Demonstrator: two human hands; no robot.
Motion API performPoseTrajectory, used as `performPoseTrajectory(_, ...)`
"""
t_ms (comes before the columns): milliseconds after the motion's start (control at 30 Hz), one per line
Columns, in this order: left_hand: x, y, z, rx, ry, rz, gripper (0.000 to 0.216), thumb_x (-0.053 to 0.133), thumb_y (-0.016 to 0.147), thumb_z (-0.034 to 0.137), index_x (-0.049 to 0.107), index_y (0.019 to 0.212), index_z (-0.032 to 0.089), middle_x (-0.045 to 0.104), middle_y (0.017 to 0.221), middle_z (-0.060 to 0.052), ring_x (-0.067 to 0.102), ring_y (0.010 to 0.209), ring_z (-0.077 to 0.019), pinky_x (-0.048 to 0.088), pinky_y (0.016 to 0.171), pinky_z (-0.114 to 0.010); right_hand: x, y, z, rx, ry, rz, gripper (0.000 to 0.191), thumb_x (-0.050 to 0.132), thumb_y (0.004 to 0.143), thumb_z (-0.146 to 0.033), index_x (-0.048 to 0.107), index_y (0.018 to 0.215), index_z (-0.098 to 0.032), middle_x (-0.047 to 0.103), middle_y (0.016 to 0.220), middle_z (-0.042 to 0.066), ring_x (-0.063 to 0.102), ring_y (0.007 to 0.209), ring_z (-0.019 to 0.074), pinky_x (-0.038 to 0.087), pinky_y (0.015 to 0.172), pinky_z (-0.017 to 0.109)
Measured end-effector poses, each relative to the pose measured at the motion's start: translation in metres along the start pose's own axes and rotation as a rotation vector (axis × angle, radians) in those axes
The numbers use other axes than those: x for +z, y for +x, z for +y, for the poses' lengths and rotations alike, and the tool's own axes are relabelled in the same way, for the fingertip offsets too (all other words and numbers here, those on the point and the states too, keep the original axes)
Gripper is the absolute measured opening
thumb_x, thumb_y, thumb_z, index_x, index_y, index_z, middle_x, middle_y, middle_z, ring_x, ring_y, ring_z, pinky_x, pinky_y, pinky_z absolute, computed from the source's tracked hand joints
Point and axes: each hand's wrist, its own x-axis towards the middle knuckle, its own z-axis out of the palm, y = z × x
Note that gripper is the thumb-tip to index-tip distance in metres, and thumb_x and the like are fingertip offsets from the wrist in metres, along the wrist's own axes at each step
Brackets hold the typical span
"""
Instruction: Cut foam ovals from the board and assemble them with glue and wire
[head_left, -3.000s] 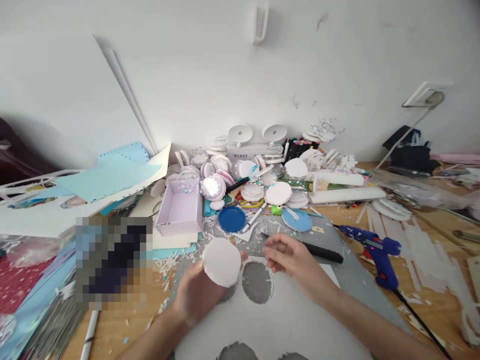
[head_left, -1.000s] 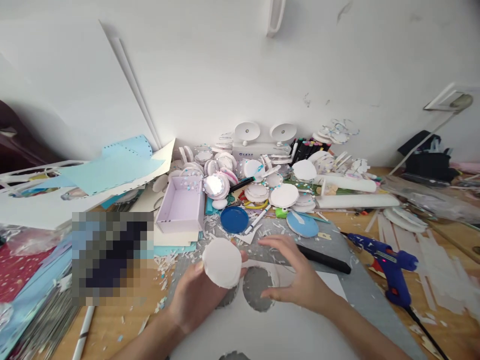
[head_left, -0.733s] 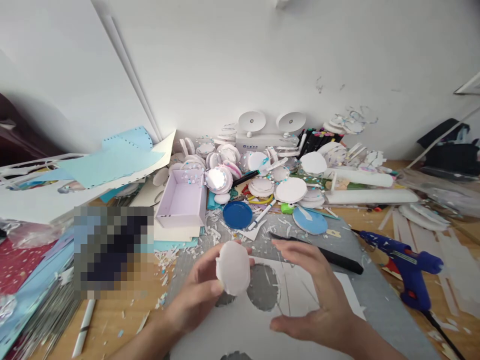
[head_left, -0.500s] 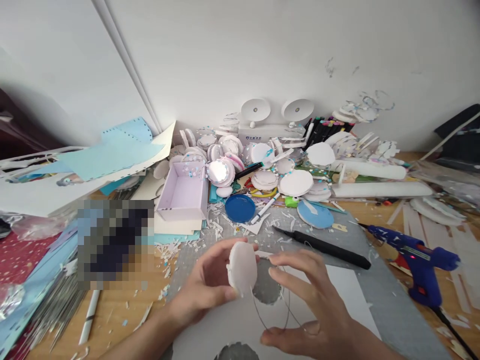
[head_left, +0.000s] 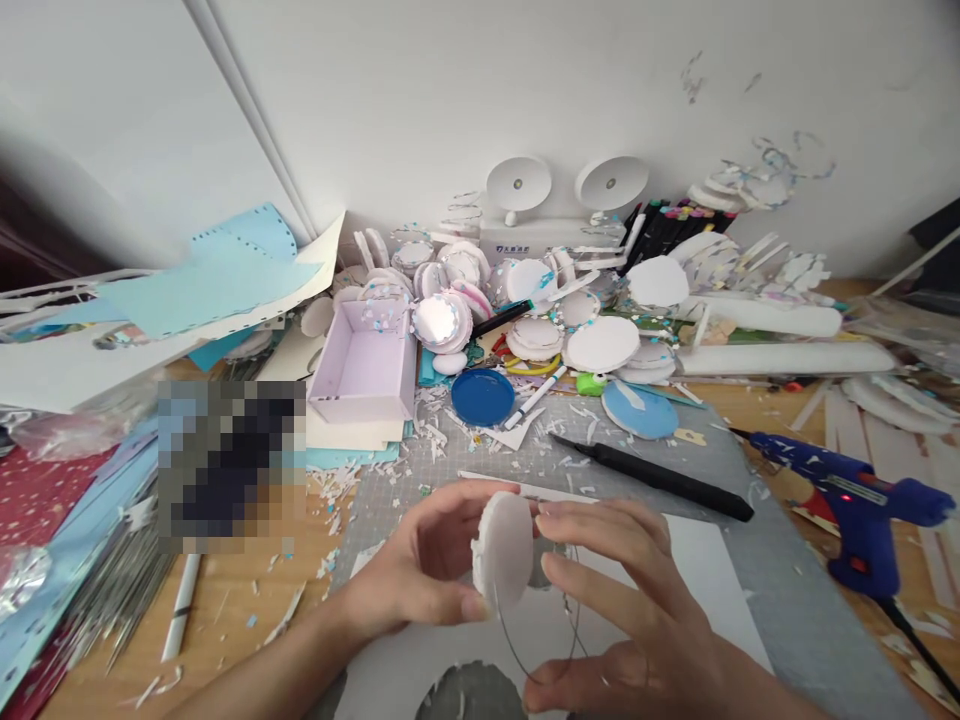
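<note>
My left hand (head_left: pixel 420 575) grips a white foam disc (head_left: pixel 502 550) by its edge, tilted so that I see it nearly side-on. My right hand (head_left: pixel 622 610) is right beside the disc, fingers curled, holding a thin clear strip (head_left: pixel 536 650) that loops down from the disc's rim. Both hands hover over a white sheet (head_left: pixel 705 590) with round holes cut in it, lying on a grey cutting mat (head_left: pixel 780 600).
A black craft knife (head_left: pixel 652 478) lies on the mat behind my hands. A blue glue gun (head_left: pixel 847 495) rests at the right. Further back lie a lilac box (head_left: pixel 360 365), a blue lid (head_left: pixel 482 397), several white foam discs (head_left: pixel 600 343), markers and paper scraps. Paper stacks fill the left.
My left hand turned the disc from face-on to edge-on. My right hand left the mat, picked up the clear strip and brought it to the disc's rim. The view tilted downward.
</note>
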Motion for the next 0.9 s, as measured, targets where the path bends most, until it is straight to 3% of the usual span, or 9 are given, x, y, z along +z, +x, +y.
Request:
performPoseTrajectory(300, 0.0010, 0.0002, -0.0001, -0.015, -0.049, -0.016, 0.060, 0.078, 0.062, 0.021, 0.063, 0.120, 0.028, 0.067, 0.109, -0.004, 0.057, 0.107, -0.0241, 0.042, 0.090, -0.031, 0.0010, -0.0005, -0.0029, 0.017, -0.028, 0.020, 0.051, 0.070, 0.077, -0.051, 0.052, 0.116, -0.023, 0.064, 0.109, 0.009, 0.061, 0.105, 0.0250, 0.042, 0.091, 0.041)
performPoseTrajectory(900, -0.0032, -0.0017, -0.0039, 0.017, 0.028, -0.022, 0.062, 0.078, 0.064, 0.023, 0.061, 0.123, 0.027, 0.063, 0.124, -0.007, 0.054, 0.117, -0.0290, 0.042, 0.097, -0.037, 0.0020, 0.0024, -0.0018, 0.046, -0.029, 0.007, 0.048, 0.070, 0.079, -0.044, 0.051, 0.117, -0.021, 0.060, 0.116, 0.010, 0.059, 0.109, 0.0257, 0.040, 0.093, 0.040)
